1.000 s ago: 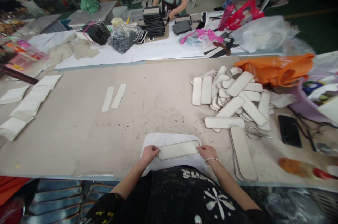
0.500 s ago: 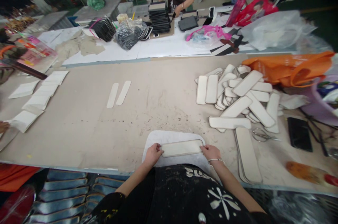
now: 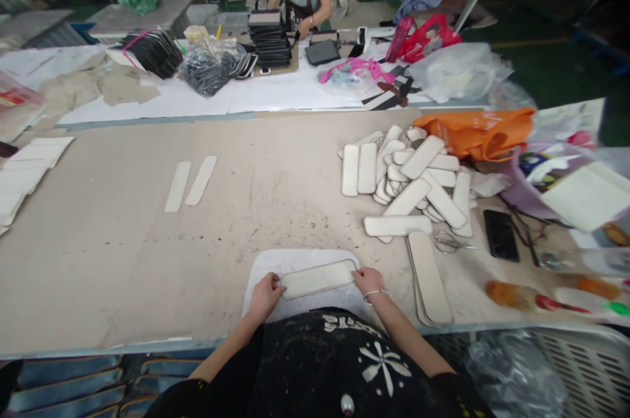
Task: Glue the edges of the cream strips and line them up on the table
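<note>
Table [image 3: 266, 188], near side: my left hand [image 3: 266, 291] and right hand [image 3: 369, 281] each pinch one end of the strip [image 3: 317, 279] over the pad [image 3: 295, 258], seemingly to steady it, the pile [image 3: 418, 159] farther right, apparently for easy reach.

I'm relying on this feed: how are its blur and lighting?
Head view: left hand, right hand and pale strip are evenly lit, fairly clear; head view, lower right: plastic bag looks soft; head view, upper right: floor is dim.
</note>
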`<state>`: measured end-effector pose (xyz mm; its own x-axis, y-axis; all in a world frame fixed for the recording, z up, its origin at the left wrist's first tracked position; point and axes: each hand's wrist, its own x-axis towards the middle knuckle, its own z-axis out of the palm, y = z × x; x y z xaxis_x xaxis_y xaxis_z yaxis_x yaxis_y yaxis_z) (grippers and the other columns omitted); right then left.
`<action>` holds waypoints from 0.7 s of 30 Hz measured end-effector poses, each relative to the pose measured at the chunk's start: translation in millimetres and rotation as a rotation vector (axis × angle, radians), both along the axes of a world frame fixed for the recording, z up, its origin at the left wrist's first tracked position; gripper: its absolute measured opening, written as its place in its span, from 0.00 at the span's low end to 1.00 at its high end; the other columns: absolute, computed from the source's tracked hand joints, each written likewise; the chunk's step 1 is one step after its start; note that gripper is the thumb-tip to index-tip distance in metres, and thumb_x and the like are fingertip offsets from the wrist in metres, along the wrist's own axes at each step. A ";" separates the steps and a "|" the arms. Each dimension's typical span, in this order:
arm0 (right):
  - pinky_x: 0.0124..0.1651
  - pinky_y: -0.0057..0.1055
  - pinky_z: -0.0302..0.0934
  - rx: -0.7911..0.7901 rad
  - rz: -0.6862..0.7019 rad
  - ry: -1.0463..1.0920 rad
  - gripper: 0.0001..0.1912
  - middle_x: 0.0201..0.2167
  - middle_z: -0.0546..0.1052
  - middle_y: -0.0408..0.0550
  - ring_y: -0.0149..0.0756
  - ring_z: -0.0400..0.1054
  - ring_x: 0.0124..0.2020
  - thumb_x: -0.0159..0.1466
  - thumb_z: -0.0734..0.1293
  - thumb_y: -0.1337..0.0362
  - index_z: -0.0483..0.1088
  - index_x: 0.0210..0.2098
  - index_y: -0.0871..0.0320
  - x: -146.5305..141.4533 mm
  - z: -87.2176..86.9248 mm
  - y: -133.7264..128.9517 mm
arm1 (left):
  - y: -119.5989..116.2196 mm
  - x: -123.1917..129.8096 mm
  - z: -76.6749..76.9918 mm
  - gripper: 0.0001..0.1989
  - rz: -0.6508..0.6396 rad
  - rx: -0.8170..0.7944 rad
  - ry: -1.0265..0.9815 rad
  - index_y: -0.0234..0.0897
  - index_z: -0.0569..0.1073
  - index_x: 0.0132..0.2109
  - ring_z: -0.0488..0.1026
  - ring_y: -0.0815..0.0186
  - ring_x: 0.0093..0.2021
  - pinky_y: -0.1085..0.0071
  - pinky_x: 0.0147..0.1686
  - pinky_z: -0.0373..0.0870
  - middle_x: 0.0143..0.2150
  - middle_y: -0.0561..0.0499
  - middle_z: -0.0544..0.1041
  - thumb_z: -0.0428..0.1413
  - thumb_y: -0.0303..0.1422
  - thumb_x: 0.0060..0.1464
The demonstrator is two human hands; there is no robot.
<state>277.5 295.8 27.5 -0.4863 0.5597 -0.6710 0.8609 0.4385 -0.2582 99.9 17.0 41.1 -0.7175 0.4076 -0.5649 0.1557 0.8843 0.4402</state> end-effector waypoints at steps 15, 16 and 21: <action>0.41 0.30 0.61 0.027 0.051 -0.046 0.20 0.39 0.81 0.57 0.42 0.75 0.43 0.66 0.58 0.57 0.79 0.36 0.60 -6.1 8.5 -1.8 | 6.2 -2.1 5.3 0.08 0.025 -0.049 -0.003 0.36 0.70 0.40 0.73 0.65 0.35 0.73 0.34 0.60 0.30 0.54 0.74 0.60 0.28 0.51; 0.41 0.31 0.61 0.030 0.053 -0.049 0.20 0.40 0.81 0.58 0.43 0.75 0.43 0.66 0.58 0.57 0.79 0.36 0.60 -6.7 9.1 -2.3 | 6.5 -2.2 5.8 0.08 0.026 -0.051 -0.003 0.36 0.70 0.40 0.73 0.65 0.35 0.73 0.34 0.60 0.30 0.54 0.74 0.60 0.28 0.51; 0.44 0.33 0.63 0.044 0.060 -0.061 0.21 0.41 0.81 0.60 0.45 0.75 0.44 0.66 0.57 0.57 0.79 0.37 0.61 -9.1 11.4 -4.1 | 5.9 -2.7 6.9 0.08 0.037 -0.042 -0.003 0.36 0.71 0.39 0.73 0.65 0.34 0.73 0.34 0.61 0.29 0.55 0.74 0.61 0.27 0.50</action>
<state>268.3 291.7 38.9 -0.4793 0.5600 -0.6758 0.8459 0.4999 -0.1857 97.2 22.9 48.0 -0.7297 0.3567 -0.5833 0.1213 0.9071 0.4031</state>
